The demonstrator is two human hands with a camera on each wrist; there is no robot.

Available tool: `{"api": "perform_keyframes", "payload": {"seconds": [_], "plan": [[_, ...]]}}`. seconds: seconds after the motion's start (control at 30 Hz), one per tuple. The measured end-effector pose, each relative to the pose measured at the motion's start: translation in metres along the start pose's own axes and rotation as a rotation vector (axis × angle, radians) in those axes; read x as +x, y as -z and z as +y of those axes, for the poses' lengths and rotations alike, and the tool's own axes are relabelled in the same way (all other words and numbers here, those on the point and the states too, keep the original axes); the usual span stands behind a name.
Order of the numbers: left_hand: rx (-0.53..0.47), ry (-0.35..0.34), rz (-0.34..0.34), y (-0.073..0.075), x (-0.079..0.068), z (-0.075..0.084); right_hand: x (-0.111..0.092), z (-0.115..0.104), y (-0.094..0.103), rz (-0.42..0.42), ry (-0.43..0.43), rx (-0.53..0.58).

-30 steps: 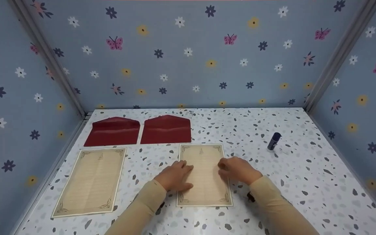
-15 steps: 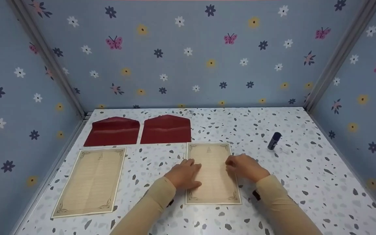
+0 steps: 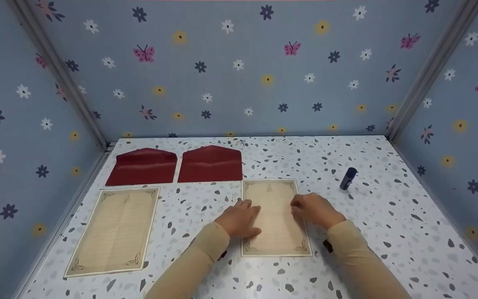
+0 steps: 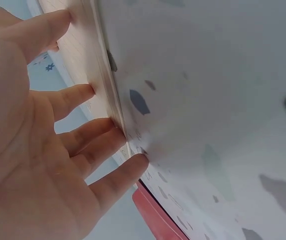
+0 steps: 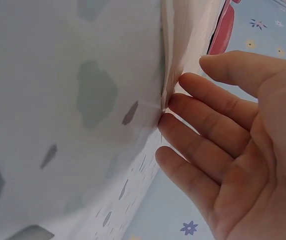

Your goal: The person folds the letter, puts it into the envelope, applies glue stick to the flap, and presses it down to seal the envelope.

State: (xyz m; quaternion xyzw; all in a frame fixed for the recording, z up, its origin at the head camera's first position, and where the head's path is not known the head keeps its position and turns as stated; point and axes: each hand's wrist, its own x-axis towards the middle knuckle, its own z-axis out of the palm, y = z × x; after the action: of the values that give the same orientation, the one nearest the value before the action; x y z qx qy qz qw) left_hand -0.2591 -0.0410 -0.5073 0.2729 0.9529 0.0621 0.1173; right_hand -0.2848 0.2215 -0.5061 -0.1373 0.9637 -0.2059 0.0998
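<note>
A cream letter sheet (image 3: pixel 278 236) with a printed ornamental border lies flat, right of the table's middle. Spread fingers of my left hand (image 3: pixel 238 219) rest on its left side; in the left wrist view the little fingertip (image 4: pixel 142 162) reaches past the paper edge. At the opposite edge is my right hand (image 3: pixel 318 210), its gently bent fingertips (image 5: pixel 170 120) touching the sheet's border in the right wrist view. Whether the right thumb touches the paper, I cannot tell. A second matching sheet (image 3: pixel 112 232) lies at the left, slightly slanted.
Two dark red envelopes (image 3: pixel 141 171) (image 3: pixel 210 167) lie side by side at the back left, flaps raised away from me. A dark blue glue stick (image 3: pixel 348 179) stands at the right. Flowered blue walls (image 3: pixel 239 83) enclose the speckled white table (image 3: pixel 388 232) at the back and sides.
The middle sheet has slid to the right and slightly away from me, both hands moving along with it. The other sheet, the envelopes and the glue stick have stayed put.
</note>
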Motion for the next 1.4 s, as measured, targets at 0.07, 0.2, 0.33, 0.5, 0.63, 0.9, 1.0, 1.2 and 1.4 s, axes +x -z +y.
{"api": "perform_keyframes", "payload": {"seconds": [0.07, 0.2, 0.33, 0.5, 0.63, 0.9, 1.0, 1.2, 1.4], "plan": [[0.004, 0.005, -0.008, 0.002, 0.003, 0.001, 0.001, 0.001, 0.002, 0.007, 0.001, -0.008], [-0.003, 0.018, -0.023, 0.004, 0.010, 0.001, 0.004, 0.005, 0.004, 0.025, 0.011, -0.027], [-0.018, 0.026, -0.015, 0.007, 0.014, 0.000, 0.009, 0.007, 0.005, 0.034, -0.003, -0.023], [-0.051, 0.051, -0.004, 0.012, 0.016, -0.003, 0.016, 0.007, 0.004, 0.032, -0.036, -0.017], [-0.080, 0.063, -0.001, 0.013, 0.017, -0.004, 0.019, 0.006, 0.004, 0.044, -0.048, -0.025], [-0.093, 0.016, -0.027, 0.004, 0.002, 0.002, 0.017, 0.004, 0.005, 0.034, -0.059, -0.018], [-0.072, -0.015, -0.031, 0.002, -0.007, 0.004, 0.017, 0.004, 0.005, 0.034, -0.068, -0.013], [-0.051, -0.081, -0.025, 0.001, -0.027, 0.000, 0.017, 0.005, 0.002, 0.071, -0.011, -0.065], [-0.073, -0.119, -0.001, -0.001, -0.036, -0.006, 0.017, 0.005, 0.000, 0.071, -0.004, -0.072]]}}
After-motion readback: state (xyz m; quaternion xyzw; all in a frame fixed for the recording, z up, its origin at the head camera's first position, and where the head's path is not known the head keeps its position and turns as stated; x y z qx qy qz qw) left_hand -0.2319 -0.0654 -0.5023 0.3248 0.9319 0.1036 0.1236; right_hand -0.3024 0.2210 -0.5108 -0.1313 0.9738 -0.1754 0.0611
